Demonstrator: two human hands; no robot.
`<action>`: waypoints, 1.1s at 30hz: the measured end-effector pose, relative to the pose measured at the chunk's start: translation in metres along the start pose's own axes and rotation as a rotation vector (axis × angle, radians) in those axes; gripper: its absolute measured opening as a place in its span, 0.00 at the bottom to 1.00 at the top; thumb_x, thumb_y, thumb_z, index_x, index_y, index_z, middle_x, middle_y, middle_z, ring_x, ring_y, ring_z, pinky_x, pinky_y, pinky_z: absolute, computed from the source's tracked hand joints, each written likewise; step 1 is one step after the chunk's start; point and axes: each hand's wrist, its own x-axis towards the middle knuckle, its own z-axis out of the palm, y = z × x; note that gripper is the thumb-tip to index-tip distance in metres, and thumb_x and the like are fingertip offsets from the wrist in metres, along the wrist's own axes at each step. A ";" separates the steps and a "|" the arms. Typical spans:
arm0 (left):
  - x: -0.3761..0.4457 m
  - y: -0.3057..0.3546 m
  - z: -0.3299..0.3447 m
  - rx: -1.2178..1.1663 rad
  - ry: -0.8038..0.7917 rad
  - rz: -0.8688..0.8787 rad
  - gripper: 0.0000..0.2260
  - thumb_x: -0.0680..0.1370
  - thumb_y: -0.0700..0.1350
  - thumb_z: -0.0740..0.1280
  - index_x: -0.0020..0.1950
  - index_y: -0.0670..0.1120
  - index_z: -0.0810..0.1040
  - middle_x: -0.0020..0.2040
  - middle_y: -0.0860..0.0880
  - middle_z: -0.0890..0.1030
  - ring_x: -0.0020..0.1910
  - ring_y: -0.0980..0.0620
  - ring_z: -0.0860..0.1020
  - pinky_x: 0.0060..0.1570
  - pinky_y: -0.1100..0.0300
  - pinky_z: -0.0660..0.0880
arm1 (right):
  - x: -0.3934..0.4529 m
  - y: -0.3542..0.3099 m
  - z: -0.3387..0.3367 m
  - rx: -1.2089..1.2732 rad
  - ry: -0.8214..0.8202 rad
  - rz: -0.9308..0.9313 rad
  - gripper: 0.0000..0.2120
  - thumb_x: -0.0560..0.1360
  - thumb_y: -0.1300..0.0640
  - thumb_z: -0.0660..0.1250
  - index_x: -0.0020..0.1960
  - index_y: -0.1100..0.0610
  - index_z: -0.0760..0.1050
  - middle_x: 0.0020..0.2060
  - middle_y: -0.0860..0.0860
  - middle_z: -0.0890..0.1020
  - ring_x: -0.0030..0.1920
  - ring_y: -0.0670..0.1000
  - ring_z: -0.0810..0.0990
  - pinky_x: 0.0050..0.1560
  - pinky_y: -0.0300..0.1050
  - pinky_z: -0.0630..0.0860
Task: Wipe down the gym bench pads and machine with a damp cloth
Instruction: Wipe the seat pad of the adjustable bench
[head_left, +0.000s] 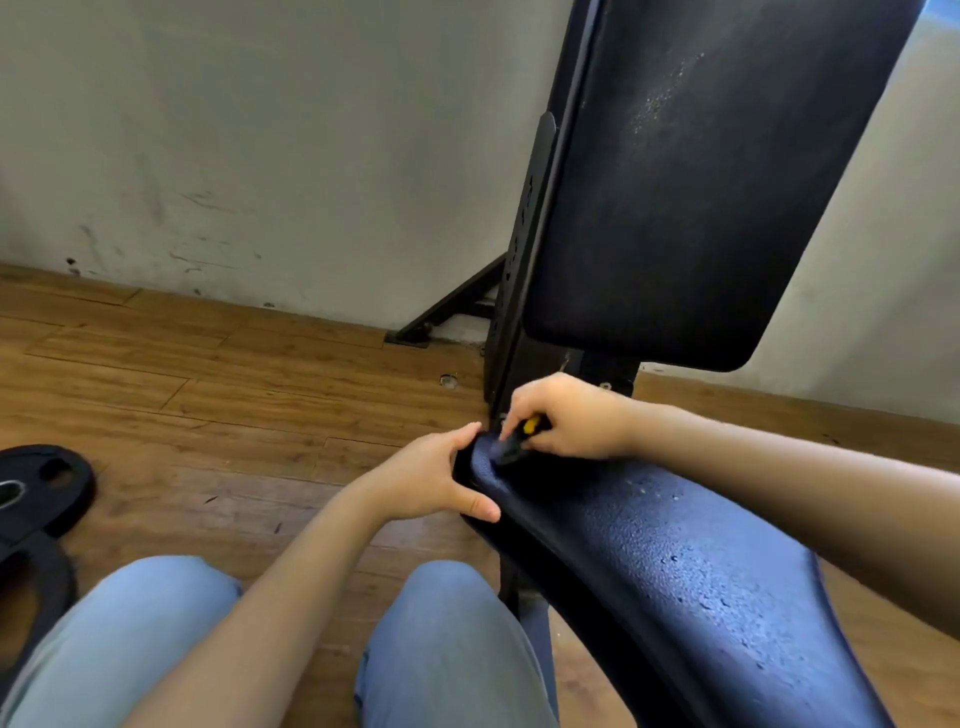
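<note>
Light-blue jeans (130, 639) cover both legs; the forearms (270, 597) are bare, unsleeved.

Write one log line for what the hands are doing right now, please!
left hand: grips seat pad end | right hand: holds black-and-yellow tool on pad | pad: wet droplets | cloth: not visible

**Both hands at the seat pad's narrow end**

Centre frame, the left hand (436, 478) grips the tip of the dark seat pad (691, 561), thumb low, fingers over the top. Just right of it, the right hand (566, 415) pinches a small black-and-yellow tool (519, 439) against the pad's wet, beaded surface. The back pad (691, 197) rises upright in the upper right, speckled with droplets. Weight plates (36, 499) lie at the left edge on the wooden floor (208, 395); blue-jeaned knees (441, 649) fill the bottom.
</note>
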 end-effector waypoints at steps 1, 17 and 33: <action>-0.001 0.000 0.000 -0.015 0.001 -0.002 0.42 0.69 0.43 0.76 0.77 0.46 0.56 0.70 0.55 0.65 0.72 0.54 0.62 0.62 0.70 0.62 | 0.013 0.001 0.002 0.006 0.056 0.045 0.11 0.70 0.65 0.69 0.51 0.58 0.82 0.48 0.53 0.82 0.52 0.51 0.78 0.56 0.40 0.71; -0.003 -0.007 0.005 0.002 0.063 -0.020 0.44 0.68 0.49 0.77 0.77 0.47 0.55 0.74 0.52 0.64 0.73 0.53 0.61 0.70 0.60 0.61 | 0.023 -0.001 0.010 -0.048 0.166 0.117 0.10 0.71 0.65 0.66 0.49 0.58 0.82 0.48 0.53 0.82 0.51 0.52 0.78 0.55 0.42 0.72; -0.001 -0.007 0.004 -0.005 0.032 -0.004 0.40 0.68 0.47 0.76 0.76 0.48 0.59 0.69 0.55 0.68 0.71 0.54 0.65 0.66 0.63 0.63 | 0.017 -0.010 0.009 -0.068 0.143 0.160 0.10 0.71 0.63 0.65 0.50 0.57 0.82 0.47 0.54 0.83 0.51 0.54 0.78 0.56 0.47 0.73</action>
